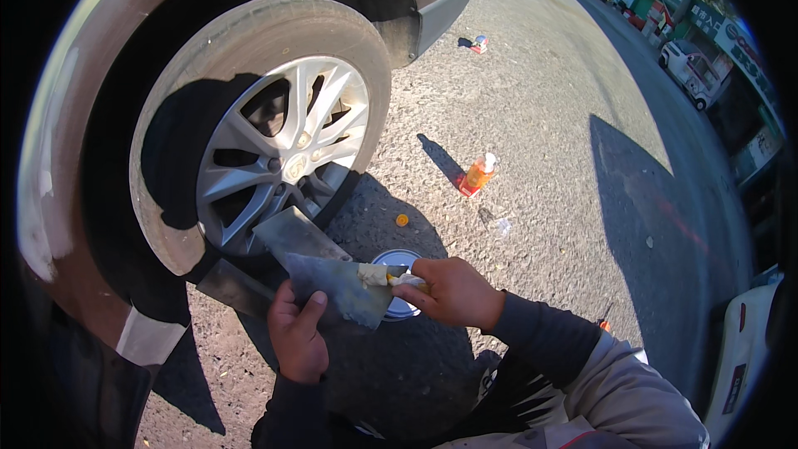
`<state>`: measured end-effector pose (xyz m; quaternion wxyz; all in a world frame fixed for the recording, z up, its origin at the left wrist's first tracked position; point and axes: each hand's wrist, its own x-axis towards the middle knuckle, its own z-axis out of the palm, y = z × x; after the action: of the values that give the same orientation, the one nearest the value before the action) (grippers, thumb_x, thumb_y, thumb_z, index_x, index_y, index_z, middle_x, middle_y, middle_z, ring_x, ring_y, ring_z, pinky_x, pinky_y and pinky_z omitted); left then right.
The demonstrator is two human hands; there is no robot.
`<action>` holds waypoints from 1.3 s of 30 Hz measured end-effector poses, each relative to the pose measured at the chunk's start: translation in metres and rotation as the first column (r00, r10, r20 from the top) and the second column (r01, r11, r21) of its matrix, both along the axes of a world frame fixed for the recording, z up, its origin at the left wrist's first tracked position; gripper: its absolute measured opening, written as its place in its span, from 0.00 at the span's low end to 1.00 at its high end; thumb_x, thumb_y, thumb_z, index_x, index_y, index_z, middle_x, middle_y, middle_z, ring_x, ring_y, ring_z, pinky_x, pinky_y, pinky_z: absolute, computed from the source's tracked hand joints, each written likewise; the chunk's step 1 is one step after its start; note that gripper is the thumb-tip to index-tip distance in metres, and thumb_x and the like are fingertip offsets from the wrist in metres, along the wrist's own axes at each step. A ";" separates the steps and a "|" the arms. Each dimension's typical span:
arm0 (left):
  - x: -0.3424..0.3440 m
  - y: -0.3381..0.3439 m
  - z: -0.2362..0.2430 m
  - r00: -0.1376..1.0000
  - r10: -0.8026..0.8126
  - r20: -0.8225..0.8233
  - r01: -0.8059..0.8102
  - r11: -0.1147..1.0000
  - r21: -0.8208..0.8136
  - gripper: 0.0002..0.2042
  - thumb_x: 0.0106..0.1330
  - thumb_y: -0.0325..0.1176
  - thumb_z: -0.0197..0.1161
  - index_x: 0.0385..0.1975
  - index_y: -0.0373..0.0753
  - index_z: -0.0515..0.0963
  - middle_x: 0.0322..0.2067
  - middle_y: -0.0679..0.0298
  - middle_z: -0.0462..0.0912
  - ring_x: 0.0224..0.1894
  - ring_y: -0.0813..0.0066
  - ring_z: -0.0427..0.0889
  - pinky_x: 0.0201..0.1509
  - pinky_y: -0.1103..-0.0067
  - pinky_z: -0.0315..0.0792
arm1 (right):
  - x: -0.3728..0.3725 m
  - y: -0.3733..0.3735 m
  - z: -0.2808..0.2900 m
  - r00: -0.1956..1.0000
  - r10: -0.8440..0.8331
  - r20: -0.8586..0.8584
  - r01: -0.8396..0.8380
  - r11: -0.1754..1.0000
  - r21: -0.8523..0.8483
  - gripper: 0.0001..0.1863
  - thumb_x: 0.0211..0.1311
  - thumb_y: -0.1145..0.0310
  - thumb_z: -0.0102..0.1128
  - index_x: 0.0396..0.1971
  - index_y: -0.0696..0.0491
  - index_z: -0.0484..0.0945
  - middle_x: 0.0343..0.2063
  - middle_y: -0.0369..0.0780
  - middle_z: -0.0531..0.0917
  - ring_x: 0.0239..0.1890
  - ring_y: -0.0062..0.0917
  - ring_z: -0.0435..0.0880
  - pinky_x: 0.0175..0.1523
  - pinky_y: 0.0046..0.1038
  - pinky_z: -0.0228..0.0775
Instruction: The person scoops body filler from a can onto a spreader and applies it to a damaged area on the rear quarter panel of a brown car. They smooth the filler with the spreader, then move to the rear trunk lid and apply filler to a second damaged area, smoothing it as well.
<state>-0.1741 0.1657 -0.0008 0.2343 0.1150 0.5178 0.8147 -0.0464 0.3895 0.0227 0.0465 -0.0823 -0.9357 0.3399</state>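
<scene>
My left hand [299,337] grips a grey flat plate [328,283] by its near left edge, thumb on top. Pale smears mark the plate's surface. From the right, my right hand [453,287] is closed around a putty knife [397,273], its fingers hiding most of the handle. A lump of cream-coloured putty [372,275] sits at the knife's blade, over the plate's right part. Below both hands, partly covered, stands a round tin [395,256] with a pale rim. Another grey sheet [299,231] shows just beyond the plate, near the wheel.
A car wheel [295,120] with silver spokes fills the upper left, under a brown fender [91,100] with pale patches. On the rough ground are an orange bottle [478,175], an orange cap [402,220], clear plastic [504,226] and a small can [480,43]. A white car [736,349] stands far right.
</scene>
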 end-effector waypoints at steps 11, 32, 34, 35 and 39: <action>0.000 -0.001 0.000 1.000 -0.001 -0.009 0.001 1.000 0.002 0.14 0.69 0.21 0.60 0.54 0.30 0.77 0.50 0.60 0.85 0.52 0.74 0.82 0.62 0.76 0.72 | -0.002 0.000 0.008 0.997 0.030 0.073 -0.024 0.997 -0.071 0.23 0.72 0.51 0.61 0.32 0.59 0.76 0.22 0.53 0.80 0.28 0.53 0.82 0.33 0.49 0.71; -0.001 -0.005 -0.002 0.949 0.136 -0.283 -0.213 0.941 -0.262 0.13 0.72 0.24 0.61 0.54 0.31 0.77 0.48 0.61 0.85 0.49 0.76 0.81 0.59 0.78 0.73 | -0.013 0.011 -0.042 0.744 0.332 0.579 -0.157 0.930 -0.332 0.27 0.77 0.50 0.53 0.47 0.63 0.82 0.38 0.49 0.87 0.43 0.35 0.86 0.50 0.38 0.76; -0.005 -0.009 -0.002 0.950 0.161 -0.266 -0.228 0.942 -0.245 0.13 0.72 0.24 0.61 0.55 0.31 0.77 0.48 0.61 0.85 0.49 0.75 0.81 0.59 0.77 0.73 | -0.020 0.017 -0.072 0.745 0.139 0.653 -0.032 0.984 -0.173 0.26 0.77 0.51 0.53 0.49 0.63 0.81 0.42 0.52 0.86 0.46 0.41 0.86 0.52 0.40 0.76; -0.007 -0.011 -0.002 0.953 0.164 -0.255 -0.221 0.951 -0.215 0.13 0.72 0.23 0.61 0.55 0.30 0.76 0.48 0.61 0.85 0.49 0.75 0.81 0.59 0.77 0.73 | -0.022 0.021 -0.085 0.720 0.033 0.693 0.042 0.995 -0.091 0.25 0.77 0.52 0.53 0.50 0.63 0.81 0.44 0.53 0.86 0.48 0.44 0.86 0.52 0.41 0.76; -0.010 -0.020 -0.002 0.968 0.159 -0.194 -0.186 0.973 -0.133 0.14 0.71 0.22 0.60 0.55 0.30 0.76 0.50 0.59 0.85 0.51 0.74 0.81 0.61 0.76 0.72 | -0.023 0.032 -0.119 0.903 -0.090 0.419 0.221 0.936 -0.275 0.22 0.72 0.60 0.51 0.48 0.65 0.82 0.43 0.57 0.87 0.48 0.51 0.86 0.54 0.44 0.75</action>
<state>-0.1843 0.1456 -0.0025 0.1220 0.1252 0.6051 0.7767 -0.0697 0.4215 -0.0961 -0.1323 -0.2316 -0.8488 0.4564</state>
